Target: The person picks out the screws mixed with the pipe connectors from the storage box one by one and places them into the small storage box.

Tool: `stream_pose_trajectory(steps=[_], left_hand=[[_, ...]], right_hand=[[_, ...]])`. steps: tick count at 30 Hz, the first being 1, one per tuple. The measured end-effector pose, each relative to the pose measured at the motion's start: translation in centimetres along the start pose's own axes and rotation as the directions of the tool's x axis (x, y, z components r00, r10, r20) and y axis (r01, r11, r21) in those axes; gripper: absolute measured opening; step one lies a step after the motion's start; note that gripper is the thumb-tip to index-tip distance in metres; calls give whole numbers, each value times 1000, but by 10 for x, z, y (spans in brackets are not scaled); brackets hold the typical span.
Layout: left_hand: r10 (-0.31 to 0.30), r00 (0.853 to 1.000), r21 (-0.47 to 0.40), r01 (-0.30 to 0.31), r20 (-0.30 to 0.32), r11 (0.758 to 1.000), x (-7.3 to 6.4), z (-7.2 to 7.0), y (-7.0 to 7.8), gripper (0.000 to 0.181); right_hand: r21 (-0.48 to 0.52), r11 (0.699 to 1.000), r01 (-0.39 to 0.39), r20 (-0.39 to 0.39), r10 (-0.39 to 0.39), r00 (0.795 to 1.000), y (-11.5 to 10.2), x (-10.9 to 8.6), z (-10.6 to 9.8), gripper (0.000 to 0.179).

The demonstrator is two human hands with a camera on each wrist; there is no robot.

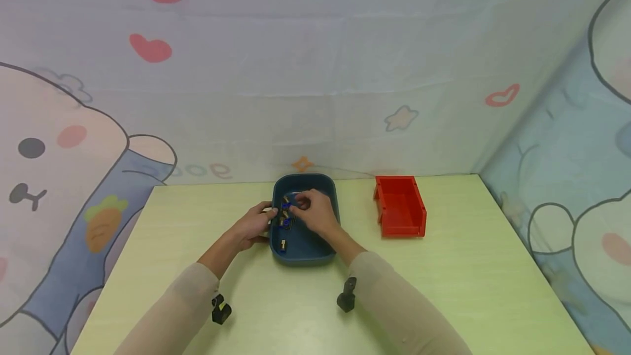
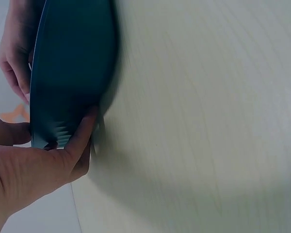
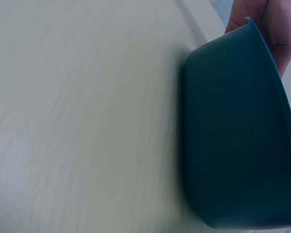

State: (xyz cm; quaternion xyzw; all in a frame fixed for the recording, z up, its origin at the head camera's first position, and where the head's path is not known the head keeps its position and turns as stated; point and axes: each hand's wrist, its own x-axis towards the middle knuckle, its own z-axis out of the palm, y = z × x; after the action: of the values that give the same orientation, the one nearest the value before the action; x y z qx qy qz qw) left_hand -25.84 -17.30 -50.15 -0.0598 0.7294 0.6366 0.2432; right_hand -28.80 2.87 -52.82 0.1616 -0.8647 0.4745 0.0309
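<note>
A dark blue plastic bin (image 1: 308,248) stands near the back of the table. Several small brass-and-blue push-in fittings lie along its left side, and one fitting (image 1: 283,245) sits apart near the front. My left hand (image 1: 253,226) grips the bin's left wall, thumb at the rim and fingers outside. In the left wrist view, this hand (image 2: 43,165) holds the bin's outer wall (image 2: 75,58). My right hand (image 1: 317,212) reaches into the bin, thumb and bent fingers close over the fittings; I cannot tell whether it pinches one. The right wrist view shows mostly the bin's outside (image 3: 237,131).
To the right of the blue bin stands a red open-front bin (image 1: 401,207). Both rest on a pale yellow-green table (image 1: 296,311). A printed cloth (image 1: 296,70) hangs right behind the table's back edge. Black mounts are strapped at both sleeves' wrists.
</note>
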Motion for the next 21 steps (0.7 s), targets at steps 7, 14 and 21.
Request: stream_pose_trajectory(steps=[7,14,21], left_hand=[[19,1000,27,-19,6,999,0,-1,-1,52],[29,1000,41,-29,2,999,0,-1,0,52],[36,999,40,-36,5,999,0,0,-1,52]], right_hand=[[-85,996,-18,51,22,998,3,1,3,26],[-203,979,-31,59,44,997,2,1,5,23],[-261,964,-44,76,66,995,8,2,6,22]])
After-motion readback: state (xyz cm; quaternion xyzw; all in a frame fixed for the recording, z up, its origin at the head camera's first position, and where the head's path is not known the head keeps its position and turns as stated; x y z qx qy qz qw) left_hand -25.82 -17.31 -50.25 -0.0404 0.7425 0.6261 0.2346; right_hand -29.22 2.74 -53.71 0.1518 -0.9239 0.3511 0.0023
